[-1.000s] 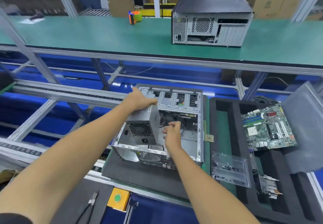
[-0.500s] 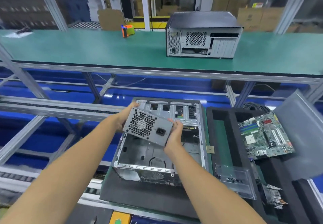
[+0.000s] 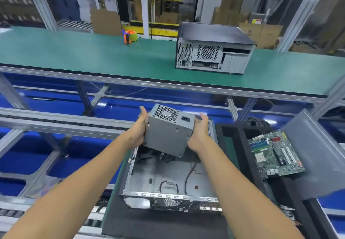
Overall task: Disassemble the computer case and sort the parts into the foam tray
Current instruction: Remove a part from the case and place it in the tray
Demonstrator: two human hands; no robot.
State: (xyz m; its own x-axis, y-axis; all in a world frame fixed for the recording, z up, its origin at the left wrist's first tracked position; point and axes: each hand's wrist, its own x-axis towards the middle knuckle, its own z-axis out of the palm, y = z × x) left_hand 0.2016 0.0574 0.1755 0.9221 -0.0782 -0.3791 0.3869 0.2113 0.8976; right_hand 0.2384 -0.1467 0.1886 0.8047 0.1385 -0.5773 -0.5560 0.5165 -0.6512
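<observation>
I hold a grey power supply (image 3: 169, 132) in the air above the open computer case (image 3: 168, 179), its fan grille facing up and away. My left hand (image 3: 138, 128) grips its left side and my right hand (image 3: 198, 132) grips its right side. Loose black cables lie on the case floor. To the right sits the black foam tray (image 3: 231, 132), with a green motherboard (image 3: 276, 153) lying in it.
A grey case panel (image 3: 317, 154) leans over the tray's right side. A closed computer case (image 3: 214, 48) and an orange tape dispenser (image 3: 128, 36) stand on the green bench beyond. Metal conveyor rails run to the left. A black foam pad (image 3: 158, 223) lies under the open case.
Both hands have lifted the power supply up out of the case and tipped it, so the fan grille now faces up. My view has tilted upward.
</observation>
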